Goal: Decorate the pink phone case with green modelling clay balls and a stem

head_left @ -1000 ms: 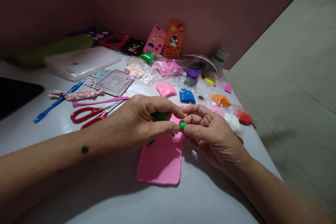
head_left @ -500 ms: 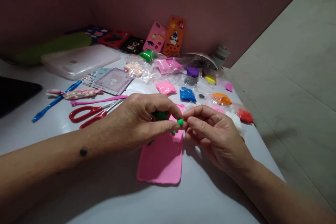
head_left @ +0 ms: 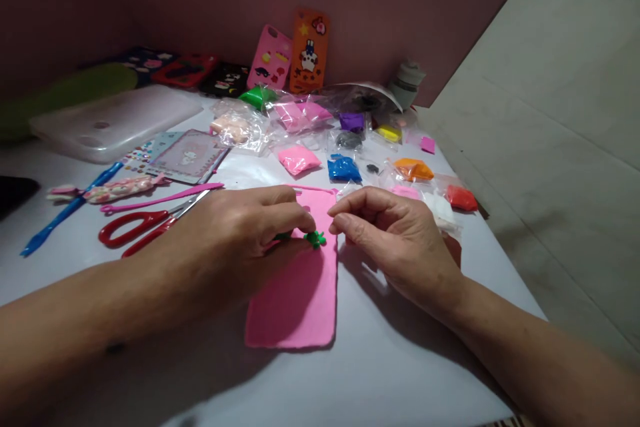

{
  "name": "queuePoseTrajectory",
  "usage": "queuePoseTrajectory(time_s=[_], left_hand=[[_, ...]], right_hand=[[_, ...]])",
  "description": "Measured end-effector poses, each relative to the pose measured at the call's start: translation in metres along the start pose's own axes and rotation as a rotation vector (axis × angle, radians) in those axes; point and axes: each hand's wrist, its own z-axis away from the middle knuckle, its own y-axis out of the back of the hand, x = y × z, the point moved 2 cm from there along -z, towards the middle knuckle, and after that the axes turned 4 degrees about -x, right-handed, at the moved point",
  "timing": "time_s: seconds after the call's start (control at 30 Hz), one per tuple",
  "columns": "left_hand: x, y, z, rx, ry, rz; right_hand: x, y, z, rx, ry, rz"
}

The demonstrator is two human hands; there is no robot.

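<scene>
A flat pink phone case (head_left: 293, 320), its surface looking clay-covered, lies on the white table in front of me. My left hand (head_left: 250, 223) reaches over it, thumb and forefinger closed at a small cluster of green clay (head_left: 317, 239) on the case. Another bit of green clay (head_left: 283, 236) shows between the curled fingers of that hand. Just off the case's right edge, my right hand (head_left: 395, 233) holds thumb and forefinger pinched together. Whatever is between those fingertips, if anything, is too small to make out.
Red-handled scissors (head_left: 133, 227), a pink modelling tool (head_left: 165, 198) and a blue tool (head_left: 75, 207) lie left. Behind are bagged clays, including a blue packet (head_left: 343, 168) and an orange packet (head_left: 413, 169). Decorated cases, one orange (head_left: 309, 50), lean on the wall.
My left hand has lowered the green clay from between the two hands to the case. The right hand has drawn slightly apart from it, still pinched. The whole view has shifted a little.
</scene>
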Motion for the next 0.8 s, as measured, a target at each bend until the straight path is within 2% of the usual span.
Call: queuePoseTrajectory(time_s=[0.37, 0.6, 0.8], left_hand=[[0.005, -0.001, 0.001, 0.087, 0.001, -0.059], [0.017, 0.005, 0.004, 0.102, 0.044, -0.061], [0.019, 0.005, 0.004, 0.113, 0.086, -0.04]], right_hand=[[-0.012, -0.006, 0.003, -0.154, -0.162, -0.043], [-0.009, -0.007, 0.004, -0.158, -0.29, -0.168], [-0.005, -0.006, 0.003, -0.122, -0.315, -0.254]])
